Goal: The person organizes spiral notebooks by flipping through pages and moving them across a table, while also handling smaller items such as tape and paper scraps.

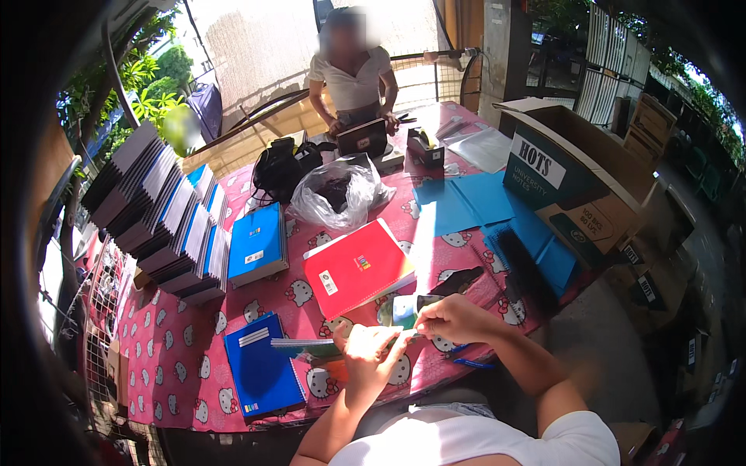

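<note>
My left hand (370, 353) and my right hand (454, 320) meet close together over the near edge of the table, fingers pinched. Between their fingertips is a small pale piece, too small to make out. Just behind my fingers sits a roll-like thing (404, 310), partly hidden. A blue spiral notebook (268, 380) with white strips on its cover lies left of my left hand. Beside that hand a thin notebook (307, 344) shows its edge. Farther back lies a red spiral notebook (357, 268). Blue pens (472, 363) rest below my right hand.
Tall notebook stacks (167, 221) and a blue notebook pile (258, 242) stand left. A plastic bag (338, 190) and black bag (284, 167) lie behind. Blue covers (466, 203), black coils (522, 264) and an open carton (548, 167) are right. A co-worker (353, 78) stands opposite.
</note>
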Action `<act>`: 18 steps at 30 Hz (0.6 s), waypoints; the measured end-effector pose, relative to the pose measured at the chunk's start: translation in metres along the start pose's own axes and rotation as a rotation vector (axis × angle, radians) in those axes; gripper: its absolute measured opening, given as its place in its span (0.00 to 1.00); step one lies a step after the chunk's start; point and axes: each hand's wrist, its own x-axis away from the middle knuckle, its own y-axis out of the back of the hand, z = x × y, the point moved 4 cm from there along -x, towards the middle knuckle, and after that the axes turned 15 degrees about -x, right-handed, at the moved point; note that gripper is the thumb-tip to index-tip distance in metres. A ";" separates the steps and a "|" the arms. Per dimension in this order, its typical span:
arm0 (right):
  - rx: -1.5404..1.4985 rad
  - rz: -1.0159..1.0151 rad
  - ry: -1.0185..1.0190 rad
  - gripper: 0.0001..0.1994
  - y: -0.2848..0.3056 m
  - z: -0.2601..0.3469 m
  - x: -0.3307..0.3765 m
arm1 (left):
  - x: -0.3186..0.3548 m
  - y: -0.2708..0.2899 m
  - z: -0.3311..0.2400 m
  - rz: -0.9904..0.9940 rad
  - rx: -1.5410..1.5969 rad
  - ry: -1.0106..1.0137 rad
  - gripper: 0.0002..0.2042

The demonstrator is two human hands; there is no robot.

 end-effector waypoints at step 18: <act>-0.068 -0.463 0.430 0.13 -0.012 -0.010 0.005 | -0.007 -0.010 0.000 -0.012 -0.057 -0.124 0.07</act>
